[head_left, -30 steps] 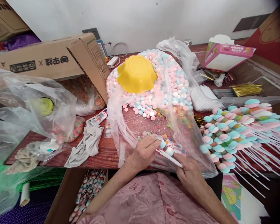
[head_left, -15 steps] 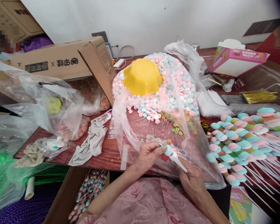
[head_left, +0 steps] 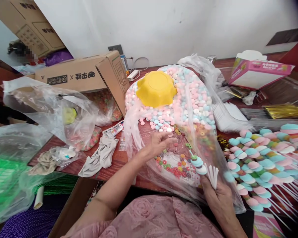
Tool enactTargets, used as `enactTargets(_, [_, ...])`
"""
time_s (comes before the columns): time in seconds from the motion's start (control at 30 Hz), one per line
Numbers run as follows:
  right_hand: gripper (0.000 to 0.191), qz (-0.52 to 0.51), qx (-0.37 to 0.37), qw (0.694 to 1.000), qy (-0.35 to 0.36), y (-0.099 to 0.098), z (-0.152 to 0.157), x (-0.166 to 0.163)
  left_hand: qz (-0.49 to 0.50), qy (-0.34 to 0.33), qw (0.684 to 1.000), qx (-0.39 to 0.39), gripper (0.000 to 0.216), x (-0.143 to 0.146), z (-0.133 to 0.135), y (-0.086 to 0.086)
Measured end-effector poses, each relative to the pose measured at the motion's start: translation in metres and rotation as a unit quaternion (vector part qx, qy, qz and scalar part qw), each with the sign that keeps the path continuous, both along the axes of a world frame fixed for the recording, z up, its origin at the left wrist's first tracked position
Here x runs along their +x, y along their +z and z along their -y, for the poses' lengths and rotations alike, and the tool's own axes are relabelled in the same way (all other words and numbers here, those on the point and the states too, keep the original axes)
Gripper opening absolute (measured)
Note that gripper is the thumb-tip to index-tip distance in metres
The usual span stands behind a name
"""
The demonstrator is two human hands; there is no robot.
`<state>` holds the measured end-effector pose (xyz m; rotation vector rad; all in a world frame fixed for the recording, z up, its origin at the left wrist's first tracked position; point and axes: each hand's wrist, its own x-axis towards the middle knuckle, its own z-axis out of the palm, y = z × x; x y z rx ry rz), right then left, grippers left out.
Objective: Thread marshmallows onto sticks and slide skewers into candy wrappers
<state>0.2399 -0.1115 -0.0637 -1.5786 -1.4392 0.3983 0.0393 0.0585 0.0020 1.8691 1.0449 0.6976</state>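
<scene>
My right hand [head_left: 217,193] is closed round a bundle of white sticks [head_left: 212,173]; one stick carries a few blue and white candy discs [head_left: 197,162] and a green ring at its tip. My left hand [head_left: 160,142] reaches forward over the clear plastic sheet [head_left: 139,132], fingers loosely curled above loose ring candies [head_left: 175,165] and pink, blue and white discs [head_left: 161,123]. Whether it pinches a candy I cannot make out. A yellow bowl [head_left: 156,88] sits upside down on the big candy heap [head_left: 196,96].
Finished candy skewers [head_left: 260,155] are piled at the right. A pink box [head_left: 259,70] and gold twist ties [head_left: 284,110] lie beyond them. At the left are a cardboard box [head_left: 81,77], plastic bags [head_left: 52,112] and a grey cloth [head_left: 100,157].
My left hand let go of the stick and moved forward to the loose candies. My right hand lifted the stick upright, now with more discs on it. The view shifted right and down.
</scene>
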Motion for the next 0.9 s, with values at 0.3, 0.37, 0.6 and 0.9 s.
enactTargets(0.3, [0.034,0.031,0.028,0.999,0.013,-0.005,0.004,0.004,-0.343,-0.133,0.869,0.332,0.026,0.02,-0.044,-0.01])
enactTargets(0.37, [0.035,0.028,0.033,0.999,0.017,-0.006,0.005,0.006,-0.315,-0.14,0.884,0.316,0.023,0.012,-0.033,-0.011])
enactTargets(0.6, [0.023,0.071,0.06,0.994,0.055,-0.01,0.004,0.009,-0.321,-0.117,0.894,0.29,0.03,-0.023,-0.014,-0.027])
enactTargets(0.9, [0.028,0.152,0.111,0.98,0.067,-0.002,0.0,0.006,-0.098,-0.043,0.964,0.245,0.028,-0.038,-0.029,-0.046])
